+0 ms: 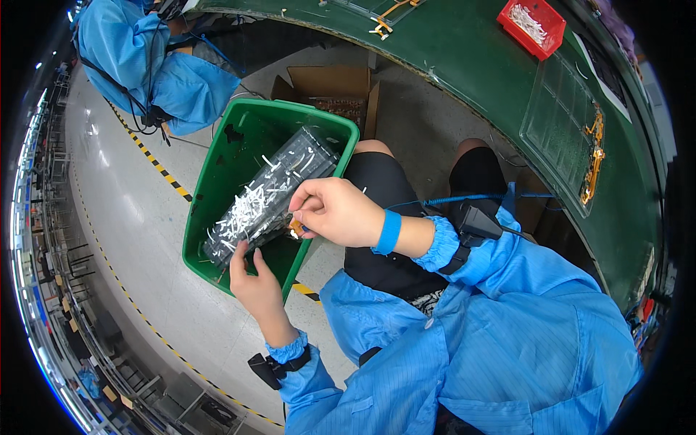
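Part (296, 226), orange, is sitting pinched in my right hand (335, 210) near frame centre, by the black tray (280, 190) slanting lower-left to upper-right, whose lower end my spread left hand (257, 285) is lying nearer.

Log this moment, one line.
right hand: pinching small orange piece; left hand: near dark plastic tray; white strips: on tray in green plastic bin

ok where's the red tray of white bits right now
In the head view, the red tray of white bits sits at the upper right on the green table, beside the upper end of a clear plastic tray.
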Motion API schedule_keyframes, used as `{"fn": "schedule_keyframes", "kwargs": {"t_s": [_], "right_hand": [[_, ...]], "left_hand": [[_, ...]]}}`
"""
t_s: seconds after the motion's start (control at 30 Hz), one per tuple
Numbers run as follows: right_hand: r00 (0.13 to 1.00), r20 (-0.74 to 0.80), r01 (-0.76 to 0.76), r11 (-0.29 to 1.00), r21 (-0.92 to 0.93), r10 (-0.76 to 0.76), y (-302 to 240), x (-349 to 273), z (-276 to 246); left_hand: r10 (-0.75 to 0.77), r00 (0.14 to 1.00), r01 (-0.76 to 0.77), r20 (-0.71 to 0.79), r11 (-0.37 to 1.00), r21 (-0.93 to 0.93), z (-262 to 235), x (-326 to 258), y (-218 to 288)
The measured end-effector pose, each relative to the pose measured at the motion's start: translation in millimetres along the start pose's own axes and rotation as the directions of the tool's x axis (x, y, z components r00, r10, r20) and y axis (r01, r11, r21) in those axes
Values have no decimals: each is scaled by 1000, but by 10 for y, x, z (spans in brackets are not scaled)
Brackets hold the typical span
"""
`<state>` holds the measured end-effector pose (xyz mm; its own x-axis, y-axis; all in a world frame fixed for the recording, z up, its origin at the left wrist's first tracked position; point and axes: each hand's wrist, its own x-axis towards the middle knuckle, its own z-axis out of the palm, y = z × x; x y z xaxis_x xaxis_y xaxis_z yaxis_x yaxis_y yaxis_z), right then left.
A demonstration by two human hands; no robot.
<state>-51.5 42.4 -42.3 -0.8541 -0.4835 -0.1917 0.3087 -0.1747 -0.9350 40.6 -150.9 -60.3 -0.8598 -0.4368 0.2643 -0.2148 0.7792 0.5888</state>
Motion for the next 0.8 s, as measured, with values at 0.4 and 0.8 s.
{"fn": "schedule_keyframes", "kwargs": {"t_s": [0.4,0.8], "right_hand": [[985,132,-105,994,-26,107,-146,10,-100],[971,237,78,975,-208,-28,-207,-18,-203]], "left_hand": [[523,851,-520,-49,827,-215,125,-60,543],[360,929,-296,87,863,-410,-4,-14,585]]}}
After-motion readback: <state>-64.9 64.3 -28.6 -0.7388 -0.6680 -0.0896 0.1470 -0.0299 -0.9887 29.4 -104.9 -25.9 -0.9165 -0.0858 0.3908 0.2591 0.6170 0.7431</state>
